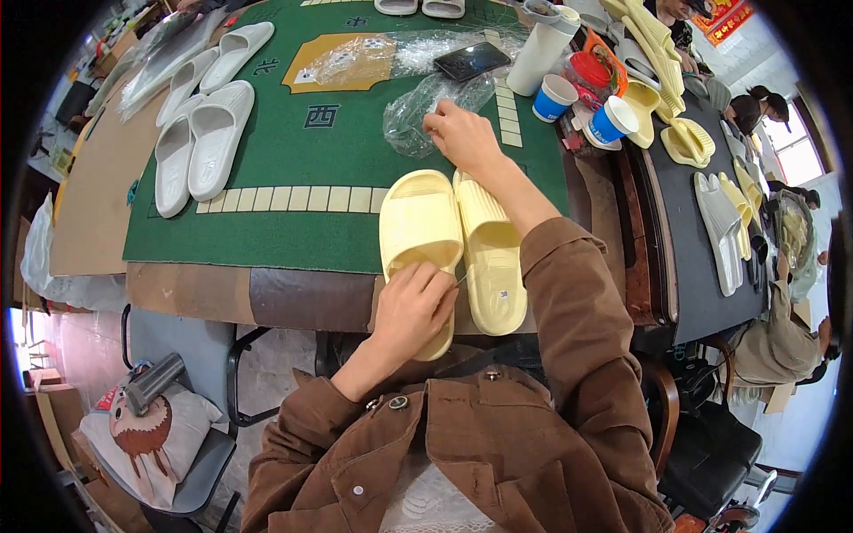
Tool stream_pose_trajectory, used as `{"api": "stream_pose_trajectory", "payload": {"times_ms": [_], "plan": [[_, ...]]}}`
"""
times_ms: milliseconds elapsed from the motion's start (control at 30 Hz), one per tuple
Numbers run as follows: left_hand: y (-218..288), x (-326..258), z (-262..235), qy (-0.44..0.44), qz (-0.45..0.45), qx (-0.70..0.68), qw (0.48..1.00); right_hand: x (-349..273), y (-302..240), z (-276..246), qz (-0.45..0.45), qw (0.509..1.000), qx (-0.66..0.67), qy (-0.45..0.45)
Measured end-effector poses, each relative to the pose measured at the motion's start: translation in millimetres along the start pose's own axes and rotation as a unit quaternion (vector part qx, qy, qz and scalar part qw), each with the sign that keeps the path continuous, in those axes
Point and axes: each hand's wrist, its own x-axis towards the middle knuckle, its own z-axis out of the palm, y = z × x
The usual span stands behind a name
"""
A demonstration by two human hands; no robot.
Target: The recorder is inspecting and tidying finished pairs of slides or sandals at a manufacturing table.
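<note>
While left hand [410, 311] presses flat on heel of yellow slipper pair [453, 244] at near table [267, 298] edge, right hand [462, 138] pinches clear plastic bag [418, 111], fingers closed on film. Keep pair aligned, bag mouth wide. Small white round sticker [504, 293] on right sole; red sign [724, 18] far right.
</note>
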Motion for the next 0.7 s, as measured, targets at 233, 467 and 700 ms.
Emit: {"api": "stream_pose_trajectory", "payload": {"times_ms": [233, 467, 700], "plan": [[2, 2, 0, 0.001, 0.001, -0.006, 1.0, -5, 2, -6, -0.002, 0.996, 0.022, 0.088], [0, 0, 0, 0.011, -0.008, -0.022, 1.0, 0, -12, -23, 0.015, 0.991, 0.064, 0.119], [-1, 0, 0, 0.011, -0.014, -0.05, 0.999, -22, -49, -70, 0.055, 0.94, 0.29, 0.171]]}}
